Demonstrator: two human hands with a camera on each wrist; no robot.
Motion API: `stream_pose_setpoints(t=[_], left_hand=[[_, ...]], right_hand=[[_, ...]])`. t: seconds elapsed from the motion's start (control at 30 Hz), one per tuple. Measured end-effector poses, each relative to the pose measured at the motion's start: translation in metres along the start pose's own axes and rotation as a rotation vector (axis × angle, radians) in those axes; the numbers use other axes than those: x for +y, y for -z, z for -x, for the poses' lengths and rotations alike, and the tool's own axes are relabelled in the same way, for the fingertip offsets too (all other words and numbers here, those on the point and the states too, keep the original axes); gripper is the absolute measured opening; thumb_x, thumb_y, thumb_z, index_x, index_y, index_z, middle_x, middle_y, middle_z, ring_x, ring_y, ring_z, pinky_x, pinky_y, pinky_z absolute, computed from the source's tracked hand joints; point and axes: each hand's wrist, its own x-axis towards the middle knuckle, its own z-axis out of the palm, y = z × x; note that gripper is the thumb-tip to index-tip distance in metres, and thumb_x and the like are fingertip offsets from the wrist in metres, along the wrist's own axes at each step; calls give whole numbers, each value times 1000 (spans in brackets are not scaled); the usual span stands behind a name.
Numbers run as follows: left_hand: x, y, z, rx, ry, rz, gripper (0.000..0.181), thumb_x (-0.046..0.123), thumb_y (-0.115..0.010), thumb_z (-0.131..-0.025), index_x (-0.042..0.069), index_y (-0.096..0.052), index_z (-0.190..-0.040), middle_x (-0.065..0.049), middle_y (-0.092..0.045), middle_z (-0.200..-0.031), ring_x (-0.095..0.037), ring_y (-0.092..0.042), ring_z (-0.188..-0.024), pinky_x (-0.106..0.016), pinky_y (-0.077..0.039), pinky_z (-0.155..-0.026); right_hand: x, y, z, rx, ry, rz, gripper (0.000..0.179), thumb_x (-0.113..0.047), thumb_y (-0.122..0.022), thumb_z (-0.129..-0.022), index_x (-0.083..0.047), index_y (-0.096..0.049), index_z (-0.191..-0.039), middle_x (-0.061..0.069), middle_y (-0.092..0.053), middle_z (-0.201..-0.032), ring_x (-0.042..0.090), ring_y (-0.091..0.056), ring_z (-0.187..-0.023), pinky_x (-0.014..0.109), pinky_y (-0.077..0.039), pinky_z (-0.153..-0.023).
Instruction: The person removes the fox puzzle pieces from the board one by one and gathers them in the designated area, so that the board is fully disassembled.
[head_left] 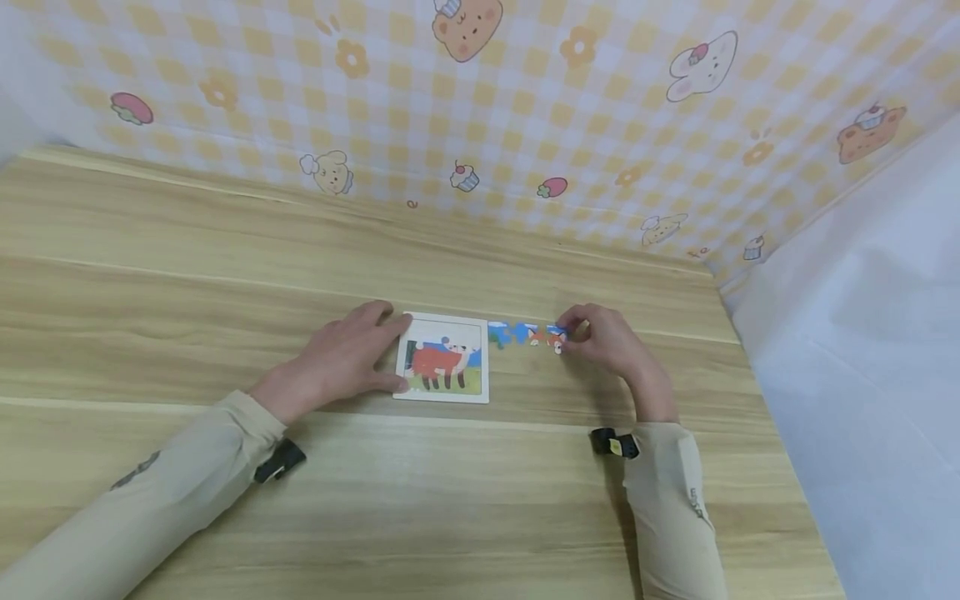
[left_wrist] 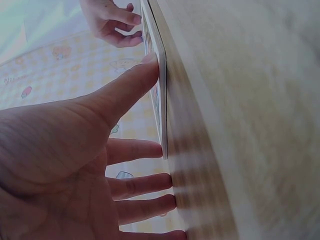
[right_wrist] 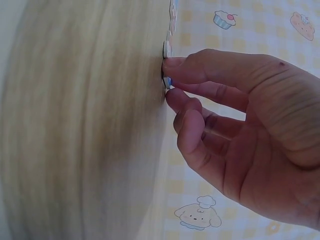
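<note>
A: A yellow-checked cloth (head_left: 517, 108) spans the top of the frame, over a wooden table (head_left: 420, 500). Where does the board sit?

B: Just below the centre of the frame, flat on the wood. It shows a red animal, with white above it.

A: And the left hand (head_left: 337, 354)?

B: At the board (head_left: 442, 398)'s left edge, fingers spread, the thumb on the lower left corner and a finger at the upper left one.

A: What lies to the right?

B: A short row, its long axis running left to right, level with the board's upper part. The left pieces (head_left: 519, 332) lie just beside the board's right edge; whether they touch it, the views leave unclear.

A: Which hand is nearer the row's far end?

B: The right hand (head_left: 606, 337), right of centre. Its thumb and a finger pinch the right piece (head_left: 557, 339), which stands slightly apart from the others.

A: So the board is leftward of that hand?

B: Yes, with the left pieces in between.
</note>
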Motion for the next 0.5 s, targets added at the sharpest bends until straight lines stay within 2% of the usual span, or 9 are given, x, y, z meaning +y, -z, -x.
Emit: stream_pose_setpoints(t=[0.37,0.5], left_hand=[[0,2,-1,0,-4,10,82,33,-78,-75,0,-39,-139,-27,-36,-136,-41,-37,-122,-57,-36,-93],[0,2,0,-10,13,27,83,33,-78,-74,0,-39,-139,-26,-35,-137,-40,-36,-123,-57,-35,-94]], right_hand=[[0,0,-1,-10,-21,-14,28,-1,-69,-77,1,-62,-104,13,-61,-97,23,-60,-79,35,-48,-69],[-2,2,0,-25,-20,8,28,-3,-68,-79,2,-61,-106,14,-61,-99,25,-59,-82,38,-48,-73]])
